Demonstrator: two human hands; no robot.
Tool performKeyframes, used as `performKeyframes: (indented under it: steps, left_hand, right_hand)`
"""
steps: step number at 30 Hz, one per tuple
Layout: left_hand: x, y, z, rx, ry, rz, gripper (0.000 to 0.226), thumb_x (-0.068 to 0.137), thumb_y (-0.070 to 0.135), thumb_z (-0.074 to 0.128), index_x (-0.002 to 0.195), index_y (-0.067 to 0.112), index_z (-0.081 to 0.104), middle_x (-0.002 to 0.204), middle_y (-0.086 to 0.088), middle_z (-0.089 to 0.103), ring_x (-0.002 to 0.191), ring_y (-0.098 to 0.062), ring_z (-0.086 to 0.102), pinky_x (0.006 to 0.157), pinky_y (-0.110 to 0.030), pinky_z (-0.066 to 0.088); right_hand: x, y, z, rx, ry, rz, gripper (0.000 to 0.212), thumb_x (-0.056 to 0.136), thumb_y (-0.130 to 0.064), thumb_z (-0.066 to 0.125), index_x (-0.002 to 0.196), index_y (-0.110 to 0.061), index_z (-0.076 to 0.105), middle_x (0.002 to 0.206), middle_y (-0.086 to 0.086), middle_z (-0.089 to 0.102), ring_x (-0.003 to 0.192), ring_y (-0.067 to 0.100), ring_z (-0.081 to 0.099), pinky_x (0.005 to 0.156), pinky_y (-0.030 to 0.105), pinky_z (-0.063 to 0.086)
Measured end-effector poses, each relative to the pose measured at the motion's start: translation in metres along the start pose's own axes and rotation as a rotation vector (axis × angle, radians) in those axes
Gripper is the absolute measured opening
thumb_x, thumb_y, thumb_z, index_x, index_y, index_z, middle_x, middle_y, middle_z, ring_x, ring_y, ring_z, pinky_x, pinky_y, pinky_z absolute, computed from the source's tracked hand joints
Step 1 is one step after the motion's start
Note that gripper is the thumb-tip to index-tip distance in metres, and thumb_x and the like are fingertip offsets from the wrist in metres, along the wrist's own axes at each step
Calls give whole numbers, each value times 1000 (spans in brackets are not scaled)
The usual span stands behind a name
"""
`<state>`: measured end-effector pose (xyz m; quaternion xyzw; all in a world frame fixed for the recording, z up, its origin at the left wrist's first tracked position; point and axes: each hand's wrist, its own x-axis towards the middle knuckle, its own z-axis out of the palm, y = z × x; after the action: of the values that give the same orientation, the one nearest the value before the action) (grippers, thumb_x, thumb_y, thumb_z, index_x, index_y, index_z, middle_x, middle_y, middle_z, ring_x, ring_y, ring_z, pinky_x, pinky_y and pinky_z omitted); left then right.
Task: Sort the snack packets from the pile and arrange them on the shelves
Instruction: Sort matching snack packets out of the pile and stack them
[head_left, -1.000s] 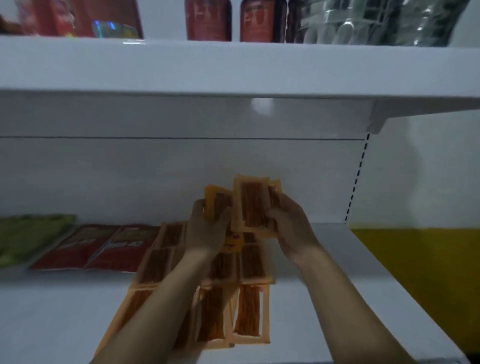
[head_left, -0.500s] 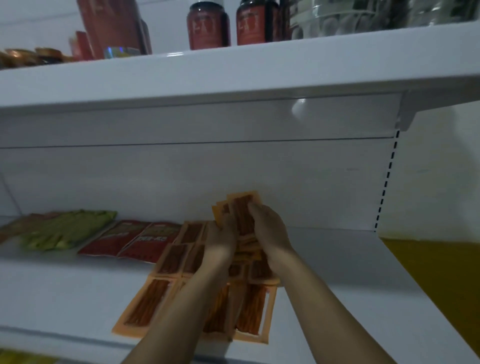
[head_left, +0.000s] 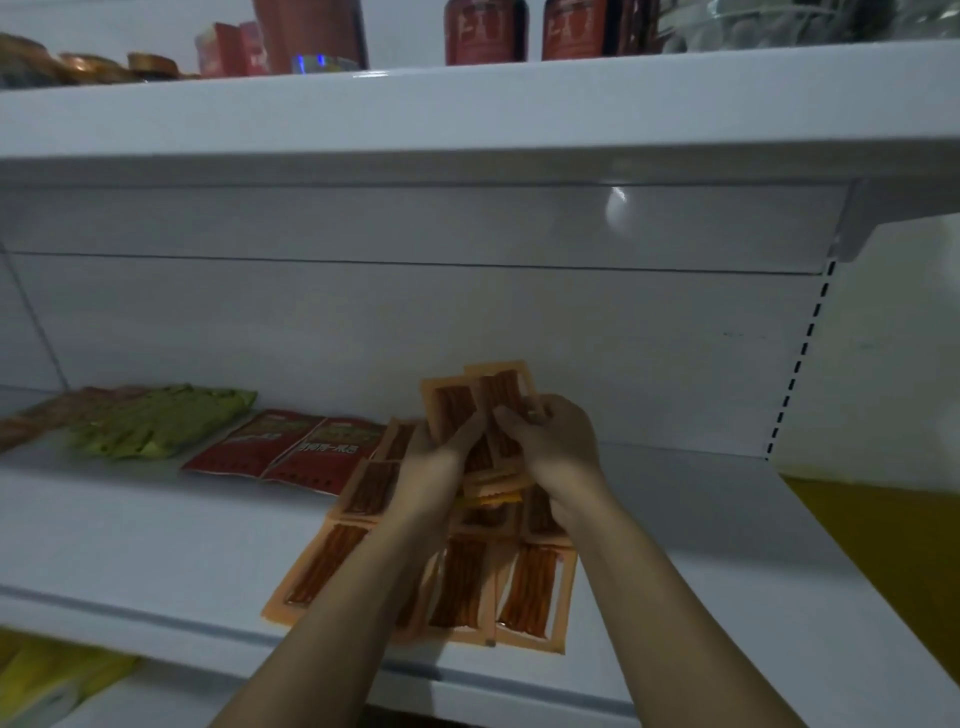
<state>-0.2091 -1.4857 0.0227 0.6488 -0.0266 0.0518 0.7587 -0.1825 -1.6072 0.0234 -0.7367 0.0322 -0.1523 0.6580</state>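
Both my hands hold a fanned stack of orange snack packets (head_left: 470, 402) with brown sticks showing through clear windows, lifted above the white shelf (head_left: 727, 571). My left hand (head_left: 434, 462) grips the stack from the left, thumb across its front. My right hand (head_left: 553, 447) pinches the front packet from the right. Below them, several matching orange packets (head_left: 530, 592) lie flat in rows on the shelf, partly hidden by my forearms.
Two red packets (head_left: 291, 452) lie left of the orange rows, then a green packet (head_left: 156, 421) and brownish ones at the far left. The upper shelf (head_left: 467, 114) carries red jars and boxes. A yellow surface (head_left: 883, 530) lies to the right; yellow packs (head_left: 47, 680) sit below left.
The view has swung left and slightly up, showing more of the shelf's left side. My hands stayed together on the stack, the right thumb now drawing across the front packet.
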Motion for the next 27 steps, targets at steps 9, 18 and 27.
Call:
performKeyframes:
  steps: [9, 18, 27]
  left_hand:
    - [12, -1, -36, -28, -138, 34, 19, 88, 6, 64, 105, 8, 72, 103, -17, 74, 95, -33, 71, 89, -50, 56]
    - [32, -10, -85, -110, -114, -14, 15, 87, 3, 64, 100, 6, 71, 97, -16, 75, 88, -31, 72, 83, -46, 57]
    - [43, -29, -108, -78, -274, -1, 58, 64, 32, 79, 117, 13, 66, 108, -8, 74, 101, -26, 71, 95, -51, 53]
  right_hand:
    - [-19, -6, 10, -130, 22, -60, 44, 90, -36, 68, 79, 6, 66, 81, 28, 67, 69, 35, 66, 60, 34, 42]
    - [-83, 20, 13, -300, 28, 58, 43, 72, -40, 76, 110, -44, 56, 102, -6, 72, 91, 17, 71, 82, 44, 58]
    - [-119, 32, 46, -739, 122, 183, 22, 89, -42, 67, 102, -38, 50, 94, -11, 66, 80, 8, 64, 76, 36, 56]
